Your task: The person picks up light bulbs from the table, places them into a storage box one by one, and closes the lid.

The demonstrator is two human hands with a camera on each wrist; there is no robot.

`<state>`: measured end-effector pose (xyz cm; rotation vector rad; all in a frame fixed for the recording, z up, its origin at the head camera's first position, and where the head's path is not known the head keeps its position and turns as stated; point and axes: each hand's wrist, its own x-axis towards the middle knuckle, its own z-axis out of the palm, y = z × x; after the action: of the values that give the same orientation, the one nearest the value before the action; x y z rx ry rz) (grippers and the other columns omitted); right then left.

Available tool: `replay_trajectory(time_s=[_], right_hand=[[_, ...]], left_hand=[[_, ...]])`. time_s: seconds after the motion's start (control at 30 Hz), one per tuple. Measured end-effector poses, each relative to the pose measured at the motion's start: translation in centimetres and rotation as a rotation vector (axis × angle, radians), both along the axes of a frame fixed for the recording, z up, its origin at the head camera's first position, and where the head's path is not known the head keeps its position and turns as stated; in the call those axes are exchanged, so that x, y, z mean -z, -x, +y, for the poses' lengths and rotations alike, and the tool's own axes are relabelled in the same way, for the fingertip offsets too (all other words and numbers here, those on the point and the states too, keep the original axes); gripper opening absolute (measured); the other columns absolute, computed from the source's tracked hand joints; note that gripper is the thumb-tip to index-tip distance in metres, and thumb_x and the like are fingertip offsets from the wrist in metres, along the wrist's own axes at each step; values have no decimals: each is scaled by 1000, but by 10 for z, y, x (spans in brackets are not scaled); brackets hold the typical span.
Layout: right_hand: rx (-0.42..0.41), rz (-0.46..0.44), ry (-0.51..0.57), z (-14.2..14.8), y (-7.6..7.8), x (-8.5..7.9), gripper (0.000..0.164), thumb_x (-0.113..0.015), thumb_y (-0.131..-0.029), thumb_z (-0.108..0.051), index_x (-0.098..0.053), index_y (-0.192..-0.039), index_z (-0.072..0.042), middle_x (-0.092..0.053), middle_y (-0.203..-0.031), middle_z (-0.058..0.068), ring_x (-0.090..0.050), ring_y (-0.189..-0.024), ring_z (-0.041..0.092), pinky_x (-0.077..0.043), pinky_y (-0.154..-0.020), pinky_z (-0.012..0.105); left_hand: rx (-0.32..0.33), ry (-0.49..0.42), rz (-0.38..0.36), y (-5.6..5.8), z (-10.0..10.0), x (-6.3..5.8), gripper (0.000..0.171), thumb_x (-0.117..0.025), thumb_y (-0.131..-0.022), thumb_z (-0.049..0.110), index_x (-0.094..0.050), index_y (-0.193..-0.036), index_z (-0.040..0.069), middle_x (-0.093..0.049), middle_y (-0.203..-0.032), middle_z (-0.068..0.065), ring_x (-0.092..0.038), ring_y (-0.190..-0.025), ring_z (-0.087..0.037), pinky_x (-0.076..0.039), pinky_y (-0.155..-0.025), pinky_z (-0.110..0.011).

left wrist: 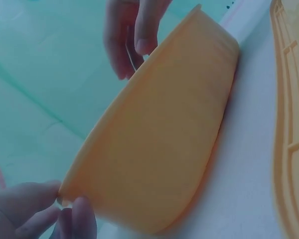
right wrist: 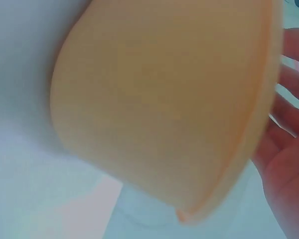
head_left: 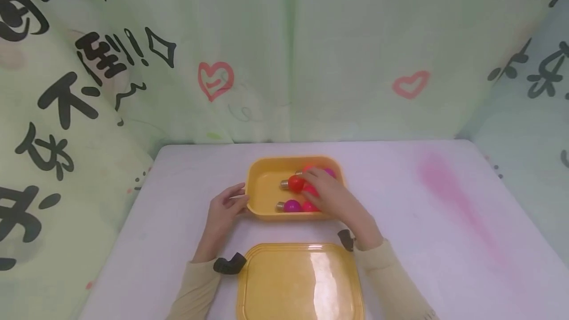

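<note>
A yellow plastic box [head_left: 266, 181] stands on the table with several small light bulbs inside, among them a red bulb [head_left: 295, 183] and a purple bulb [head_left: 292, 206] with metal screw bases. At the box's left end my left hand [head_left: 225, 214] pinches the rim between thumb and fingers, seen also beside the box wall [left wrist: 159, 134] in the left wrist view. My right hand [head_left: 331, 194] reaches over the right side of the box, fingers spread above the bulbs and covering some. From the right wrist, the box wall hides the fingertips of that hand [right wrist: 289, 144].
A yellow lid [head_left: 284, 285] lies on the table in front of the box, between my forearms. The white table [head_left: 382, 177] has a pink stain [head_left: 449, 191] at right. Pale green cloth [head_left: 342, 28] with drawn hearts and black writing hangs behind and at both sides.
</note>
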<state>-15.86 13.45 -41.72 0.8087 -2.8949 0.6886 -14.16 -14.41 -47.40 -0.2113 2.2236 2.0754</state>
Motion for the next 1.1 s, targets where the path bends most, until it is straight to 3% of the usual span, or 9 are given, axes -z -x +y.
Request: replay_trajectory(time_s=[0.23, 0.47, 0.77, 1.1], right_hand=[[-1, -26, 71, 15, -9, -5, 48, -72, -90, -14, -57, -134, -2, -59, -131, 16, -53, -123, 33, -50, -103, 48], [35, -108, 135, 28, -21, -13, 46, -70, -93, -18, -56, -134, -3, -59, -131, 15, -62, -112, 32, -54, -96, 48], [73, -166, 201, 50, -38, -15, 43, -71, -92, -18, -58, -131, -4, -63, -124, 10, -64, -109, 32, -56, -92, 49], [101, -222, 279, 76, -57, -13, 41, -69, -93, -11, -57, -130, 2, -63, -123, 18, -68, -100, 28, -58, -86, 44]], left_hand=[[8, 49, 9, -2, -4, -2, 45, -69, -94, 17, -58, -136, 5, -60, -124, -16, -66, -96, -14, -60, -81, -27], [31, 89, 8, -12, -13, -6, 42, -68, -95, 15, -59, -134, 2, -61, -124, -19, -66, -102, -28, -60, -81, -29], [81, 142, -20, -25, -24, -17, 41, -67, -94, 12, -59, -133, 0, -62, -126, -22, -65, -108, -33, -59, -83, -28], [91, 214, -81, -37, -29, -23, 40, -69, -94, 15, -60, -131, 2, -66, -121, -18, -69, -100, -25, -60, -84, -29]])
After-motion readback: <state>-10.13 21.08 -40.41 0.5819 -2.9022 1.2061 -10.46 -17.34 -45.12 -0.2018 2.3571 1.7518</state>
